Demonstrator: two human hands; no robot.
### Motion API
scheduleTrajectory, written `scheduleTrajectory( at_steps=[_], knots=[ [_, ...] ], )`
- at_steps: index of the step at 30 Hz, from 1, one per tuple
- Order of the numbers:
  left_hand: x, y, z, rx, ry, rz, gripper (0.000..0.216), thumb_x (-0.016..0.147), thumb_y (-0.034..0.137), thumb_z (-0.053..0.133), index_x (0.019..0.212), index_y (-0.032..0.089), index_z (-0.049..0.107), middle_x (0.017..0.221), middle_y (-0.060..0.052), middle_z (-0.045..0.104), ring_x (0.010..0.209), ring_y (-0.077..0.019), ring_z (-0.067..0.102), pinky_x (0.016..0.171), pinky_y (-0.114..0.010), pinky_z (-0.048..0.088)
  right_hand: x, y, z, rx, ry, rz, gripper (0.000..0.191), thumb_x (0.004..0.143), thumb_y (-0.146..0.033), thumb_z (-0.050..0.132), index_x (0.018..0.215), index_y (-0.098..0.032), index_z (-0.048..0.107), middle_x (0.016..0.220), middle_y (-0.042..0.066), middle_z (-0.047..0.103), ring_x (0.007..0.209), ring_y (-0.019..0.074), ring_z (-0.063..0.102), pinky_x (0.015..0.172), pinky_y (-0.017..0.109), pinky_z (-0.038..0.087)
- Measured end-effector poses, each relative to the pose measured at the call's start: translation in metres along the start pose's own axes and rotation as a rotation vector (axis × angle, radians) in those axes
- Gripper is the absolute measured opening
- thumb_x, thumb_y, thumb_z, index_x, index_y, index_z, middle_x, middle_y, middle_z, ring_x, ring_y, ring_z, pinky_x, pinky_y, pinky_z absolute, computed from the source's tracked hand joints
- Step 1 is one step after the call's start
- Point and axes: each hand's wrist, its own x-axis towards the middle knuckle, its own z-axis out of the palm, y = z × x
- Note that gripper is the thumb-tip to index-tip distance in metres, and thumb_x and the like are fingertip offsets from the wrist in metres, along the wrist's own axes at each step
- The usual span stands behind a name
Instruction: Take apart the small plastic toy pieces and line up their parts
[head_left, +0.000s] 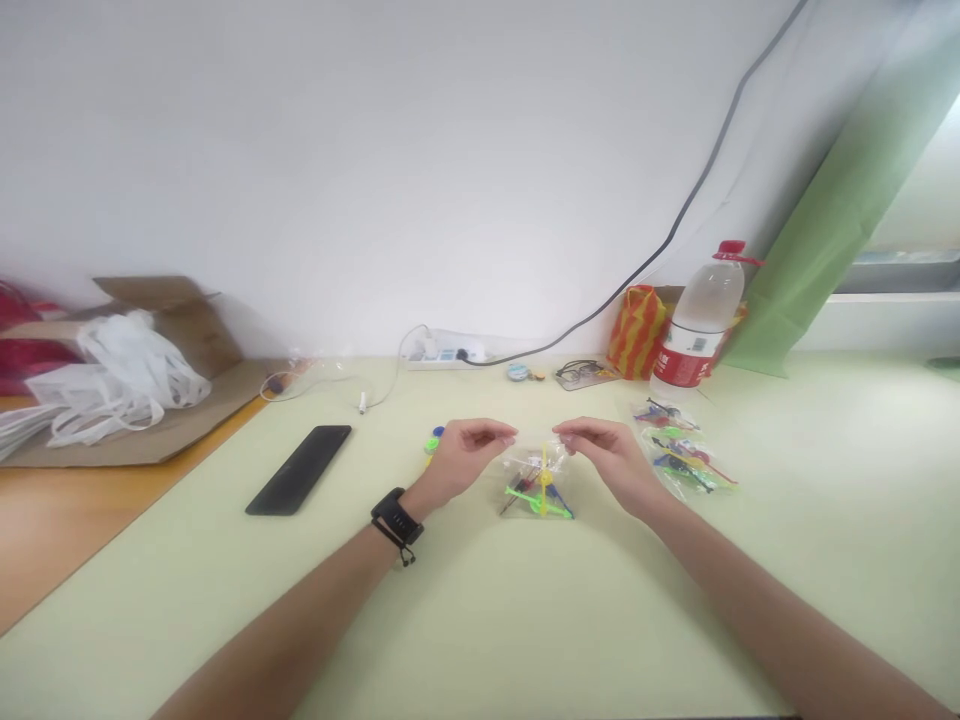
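Observation:
My left hand (469, 455), with a black watch on its wrist, pinches the top left corner of a small clear plastic bag (537, 485). My right hand (604, 450) pinches the bag's top right corner. The bag hangs between the two hands just above the pale green table (480, 620) and holds thin coloured plastic pieces in green, yellow, blue and red. Both hands have their fingers closed in a pinch.
More clear bags of coloured pieces (686, 455) lie right of my right hand. A water bottle (697, 330) and a striped orange pouch (637, 330) stand behind them. A black phone (300, 468) lies at left, a cardboard box with white bags (127, 380) further left, a power strip (442, 352) by the wall.

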Motion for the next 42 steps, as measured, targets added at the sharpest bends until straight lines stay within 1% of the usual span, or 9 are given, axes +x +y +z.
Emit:
scheduleTrajectory(
  at_steps=[3,7,12,18,25,29,34,39,42],
  knots=[
    [-0.0002,0.0004,-0.0009,-0.048,0.013,-0.028,0.017,0.086,0.029,0.075,0.096,0.019,0.083,0.102,-0.009,0.079,0.097,-0.0216,0.070,0.087,-0.031,0.054,0.0005,0.0008,-0.0014,0.015,0.015,0.011,0.019,0.084,-0.038,0.071,0.090,-0.023,0.082,0.084,0.004,0.072,0.083,0.0206,0.063,0.081,0.035,0.052],
    [-0.0006,-0.0002,0.0005,-0.069,0.028,-0.052,0.019,0.084,0.033,0.079,0.094,0.017,0.082,0.100,-0.009,0.079,0.096,-0.0223,0.071,0.087,-0.032,0.055,0.0001,0.0007,-0.0015,0.034,-0.021,-0.016,0.021,0.084,-0.042,0.074,0.087,-0.022,0.081,0.093,0.006,0.075,0.087,0.0219,0.066,0.081,0.035,0.053],
    [-0.0007,-0.0005,0.0032,0.071,0.049,0.004,0.033,0.086,0.037,0.077,0.112,0.017,0.079,0.100,-0.009,0.078,0.090,-0.0210,0.071,0.084,-0.033,0.057,-0.0011,0.0006,0.0013,-0.087,-0.023,-0.058,0.032,0.085,-0.048,0.075,0.103,-0.022,0.078,0.094,0.007,0.076,0.085,0.0233,0.067,0.080,0.038,0.054],
    [-0.0028,0.0013,0.0028,0.327,0.052,0.121,0.023,0.094,0.041,0.066,0.091,0.020,0.076,0.086,-0.004,0.077,0.080,-0.0183,0.068,0.072,-0.028,0.053,-0.0012,0.0048,0.0032,-0.265,-0.016,-0.234,0.027,0.095,-0.047,0.062,0.092,-0.023,0.073,0.094,0.008,0.076,0.086,0.0245,0.067,0.081,0.039,0.054],
    [-0.0022,-0.0034,0.0013,0.154,0.021,0.102,0.021,0.092,0.034,0.069,0.102,0.019,0.080,0.102,-0.009,0.078,0.093,-0.0211,0.071,0.084,-0.031,0.055,-0.0009,0.0054,0.0012,-0.164,0.009,-0.194,0.021,0.090,-0.040,0.066,0.095,-0.024,0.079,0.095,0.008,0.076,0.089,0.0249,0.069,0.079,0.038,0.054],
    [-0.0030,0.0002,0.0018,0.083,0.022,0.138,0.016,0.091,0.028,0.070,0.095,0.019,0.082,0.099,-0.010,0.078,0.093,-0.0213,0.070,0.084,-0.032,0.055,-0.0011,0.0064,0.0009,-0.128,0.009,-0.230,0.019,0.089,-0.038,0.067,0.093,-0.026,0.082,0.094,0.008,0.074,0.087,0.0244,0.068,0.077,0.038,0.054],
    [-0.0042,0.0005,0.0045,0.067,0.034,0.096,0.019,0.087,0.035,0.076,0.089,0.017,0.081,0.093,-0.010,0.078,0.086,-0.0212,0.070,0.077,-0.032,0.056,-0.0043,0.0054,0.0028,-0.145,0.005,-0.319,0.021,0.093,-0.037,0.064,0.092,-0.027,0.082,0.093,0.008,0.074,0.088,0.0249,0.069,0.080,0.040,0.054],
    [-0.0042,-0.0037,0.0072,0.122,0.046,0.068,0.035,0.086,0.040,0.078,0.116,0.020,0.078,0.099,-0.008,0.076,0.090,-0.0205,0.069,0.082,-0.032,0.056,-0.0051,0.0015,0.0019,-0.173,-0.048,-0.228,0.022,0.092,-0.042,0.068,0.101,-0.024,0.077,0.093,0.007,0.074,0.087,0.0249,0.069,0.079,0.038,0.054],
    [-0.0046,-0.0004,0.0080,0.199,0.023,0.123,0.034,0.091,0.039,0.073,0.119,0.022,0.077,0.100,-0.008,0.073,0.091,-0.0200,0.067,0.081,-0.031,0.054,-0.0045,-0.0006,0.0014,-0.213,-0.118,-0.173,0.025,0.094,-0.045,0.065,0.098,-0.023,0.075,0.092,0.006,0.075,0.086,0.0245,0.068,0.078,0.037,0.053]
  ],
)
